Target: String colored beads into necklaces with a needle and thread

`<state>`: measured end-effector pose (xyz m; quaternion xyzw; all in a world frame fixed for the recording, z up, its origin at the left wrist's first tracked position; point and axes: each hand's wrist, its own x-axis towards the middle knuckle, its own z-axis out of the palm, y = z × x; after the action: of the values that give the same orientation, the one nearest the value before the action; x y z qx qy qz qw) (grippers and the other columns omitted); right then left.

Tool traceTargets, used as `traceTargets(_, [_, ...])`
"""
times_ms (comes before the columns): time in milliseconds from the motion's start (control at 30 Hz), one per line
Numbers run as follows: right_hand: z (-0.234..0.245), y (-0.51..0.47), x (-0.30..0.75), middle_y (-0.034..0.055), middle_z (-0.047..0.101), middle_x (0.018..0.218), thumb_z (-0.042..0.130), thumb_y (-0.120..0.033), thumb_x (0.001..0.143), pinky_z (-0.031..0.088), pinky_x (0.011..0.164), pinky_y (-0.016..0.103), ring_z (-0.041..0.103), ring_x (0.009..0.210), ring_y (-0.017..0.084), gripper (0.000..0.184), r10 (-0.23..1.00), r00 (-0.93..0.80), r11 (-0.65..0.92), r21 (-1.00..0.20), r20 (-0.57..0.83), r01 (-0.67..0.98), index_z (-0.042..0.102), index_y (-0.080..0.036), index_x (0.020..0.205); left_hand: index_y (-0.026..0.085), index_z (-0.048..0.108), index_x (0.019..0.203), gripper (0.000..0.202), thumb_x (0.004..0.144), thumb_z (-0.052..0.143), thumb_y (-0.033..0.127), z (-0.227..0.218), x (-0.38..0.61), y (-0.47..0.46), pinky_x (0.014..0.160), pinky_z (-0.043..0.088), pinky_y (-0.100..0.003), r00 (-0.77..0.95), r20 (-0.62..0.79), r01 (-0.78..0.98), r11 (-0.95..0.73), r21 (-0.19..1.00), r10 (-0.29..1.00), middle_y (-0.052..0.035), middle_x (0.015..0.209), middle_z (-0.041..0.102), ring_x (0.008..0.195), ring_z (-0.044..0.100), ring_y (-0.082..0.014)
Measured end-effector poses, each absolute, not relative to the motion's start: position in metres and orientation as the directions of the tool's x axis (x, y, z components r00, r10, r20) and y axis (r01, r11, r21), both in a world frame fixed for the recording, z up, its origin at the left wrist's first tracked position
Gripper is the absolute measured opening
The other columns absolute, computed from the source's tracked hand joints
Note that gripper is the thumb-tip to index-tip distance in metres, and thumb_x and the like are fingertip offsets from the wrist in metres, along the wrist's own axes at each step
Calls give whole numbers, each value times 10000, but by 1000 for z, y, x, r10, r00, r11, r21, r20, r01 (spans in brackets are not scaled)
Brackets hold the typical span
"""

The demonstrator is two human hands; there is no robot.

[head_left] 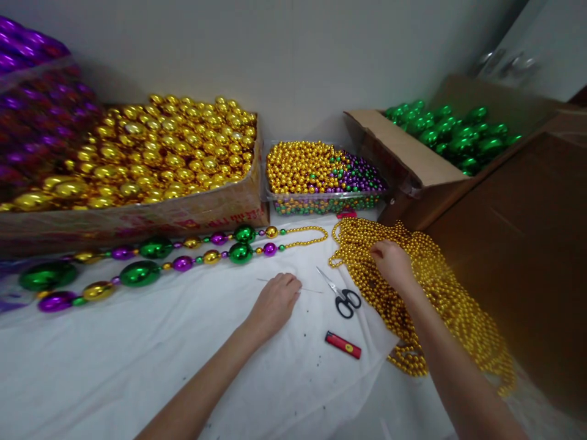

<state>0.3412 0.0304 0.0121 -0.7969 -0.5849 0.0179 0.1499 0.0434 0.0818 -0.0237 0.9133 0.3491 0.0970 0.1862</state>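
My left hand (277, 299) rests low over the white cloth, its fingers closed on a thin straight wire or needle (312, 290) that sticks out on both sides. Over the left end of a pile of gold bead strands (440, 287), my right hand (392, 263) has its fingertips pinched together. Whether a strand is between them is too small to make out. Scissors (342, 294) with black handles lie between my hands, blades slightly apart. A red lighter (343, 345) is nearer to me. Behind my left hand stretches a necklace (211, 256) of purple, green and gold beads.
A carton of large gold beads (174, 153) stands at the back left, beside bagged purple beads (36, 104). A clear plastic tub (328, 198) holds small mixed beads. At the right is a carton (413, 156) of green beads (458, 137). White cloth (137, 360) covers the work surface.
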Motion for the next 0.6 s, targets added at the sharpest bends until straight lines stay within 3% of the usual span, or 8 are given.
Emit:
traceTargets(167, [13,30,337,74,664,884,546,-161,828,376,766,284,545,909,211,163,963,256,-235,-199,86,951,686,-199,751,175,612,954,193,879,436,147,-16,49,80,868,445,-371,716,86,582,-661,475,692,-88,1002,601,978,531,-228])
traceTargets(333, [16,40,337,114,646,936,513,-143,851,372,829,326,513,976,238,182,968,239,-218,-214,79,952,678,-177,785,183,619,941,181,867,456,153,-7,64,85,868,453,-374,703,96,557,-629,543,705,-72,993,617,982,544,-222])
traceTargets(467, [15,50,344,97,632,949,588,-172,835,383,880,373,517,1006,229,97,972,229,-202,-310,54,929,639,-155,754,187,621,945,177,869,462,176,0,76,90,893,445,-380,690,97,541,-600,589,717,-66,1006,632,998,561,-219])
traceTargets(600, [23,56,354,32,625,853,598,-290,849,435,831,363,571,891,181,195,975,216,-160,-514,50,843,572,-160,706,195,641,920,172,863,480,217,5,81,96,872,451,-373,675,73,516,-542,663,734,-57,984,648,956,588,-218])
